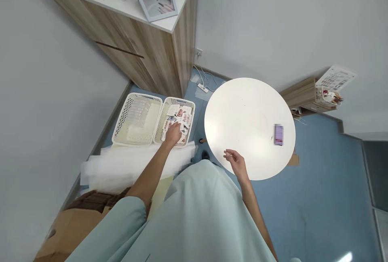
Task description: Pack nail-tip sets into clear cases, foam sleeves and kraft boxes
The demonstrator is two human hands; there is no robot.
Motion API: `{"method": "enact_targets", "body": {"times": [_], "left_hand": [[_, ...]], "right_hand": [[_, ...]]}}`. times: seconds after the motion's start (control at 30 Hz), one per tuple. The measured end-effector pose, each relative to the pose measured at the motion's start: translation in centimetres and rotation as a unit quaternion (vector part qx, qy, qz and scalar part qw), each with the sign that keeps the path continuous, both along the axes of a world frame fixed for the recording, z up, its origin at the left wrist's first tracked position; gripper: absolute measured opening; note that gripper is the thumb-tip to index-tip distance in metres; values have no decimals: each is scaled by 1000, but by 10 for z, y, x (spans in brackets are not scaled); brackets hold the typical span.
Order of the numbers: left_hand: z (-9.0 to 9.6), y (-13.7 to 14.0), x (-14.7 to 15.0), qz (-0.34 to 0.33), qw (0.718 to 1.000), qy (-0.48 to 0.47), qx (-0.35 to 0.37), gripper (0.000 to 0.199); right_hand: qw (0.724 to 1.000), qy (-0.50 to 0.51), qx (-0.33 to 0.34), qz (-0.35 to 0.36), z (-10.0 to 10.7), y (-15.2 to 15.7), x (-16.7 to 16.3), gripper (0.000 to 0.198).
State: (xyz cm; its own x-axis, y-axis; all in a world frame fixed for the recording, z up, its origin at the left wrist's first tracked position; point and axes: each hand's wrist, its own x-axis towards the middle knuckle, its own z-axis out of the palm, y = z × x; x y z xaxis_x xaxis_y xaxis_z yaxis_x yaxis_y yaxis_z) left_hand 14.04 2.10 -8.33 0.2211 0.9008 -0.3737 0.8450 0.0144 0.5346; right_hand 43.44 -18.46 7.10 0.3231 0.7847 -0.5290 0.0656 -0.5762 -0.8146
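My left hand [173, 134] reaches down into the smaller white basket [193, 121], on top of the cards in it. Several white cards [183, 117] carry small coloured pieces that look like false nails, some reddish, some dark. The fingertips of this hand are mostly hidden, so a grip on a card cannot be made out. Over the near edge of the round white table [245, 110] hovers my right hand [236, 162], its fingers loosely bent and apart, with nothing visible in them.
A larger white basket [114, 131] holds clear plastic trays [138, 110]. White wrapping sheets [121, 167] and a cardboard box [69, 229] lie nearer me. A phone-like purple object [278, 135] rests on the table. Behind stands a wooden cabinet [145, 48]; cables [206, 77] trail on the floor.
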Motion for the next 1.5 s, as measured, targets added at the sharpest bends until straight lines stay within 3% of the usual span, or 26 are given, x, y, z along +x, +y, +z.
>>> {"method": "enact_targets", "body": {"times": [0.2,0.37,0.53,0.67,0.83,0.93,1.03,1.2,1.5], "left_hand": [[-8,8,-6,-63,996,53,32,45],[3,13,-8,-84,993,74,31,34],[30,11,-10,-1,996,58,63,40],[59,-7,-1,102,990,-25,90,34],[98,-54,43,219,943,-245,51,36],[119,-90,83,218,898,-381,-9,45],[137,-124,125,227,857,-455,-84,46],[159,-161,184,189,816,-520,-166,42],[167,-182,241,204,808,-506,-224,43]], "right_hand": [[996,-25,-11,-87,9,-35,-13,47],[989,-33,9,-146,5,-63,-16,49],[994,-15,12,-111,-4,-61,-12,50],[998,4,30,-50,-5,-42,-3,49],[997,18,57,55,-2,-21,16,46],[992,26,67,99,1,-13,33,45],[989,31,83,115,9,-8,51,45],[985,74,116,105,23,-13,84,42],[986,115,120,34,21,-40,128,44]]}}
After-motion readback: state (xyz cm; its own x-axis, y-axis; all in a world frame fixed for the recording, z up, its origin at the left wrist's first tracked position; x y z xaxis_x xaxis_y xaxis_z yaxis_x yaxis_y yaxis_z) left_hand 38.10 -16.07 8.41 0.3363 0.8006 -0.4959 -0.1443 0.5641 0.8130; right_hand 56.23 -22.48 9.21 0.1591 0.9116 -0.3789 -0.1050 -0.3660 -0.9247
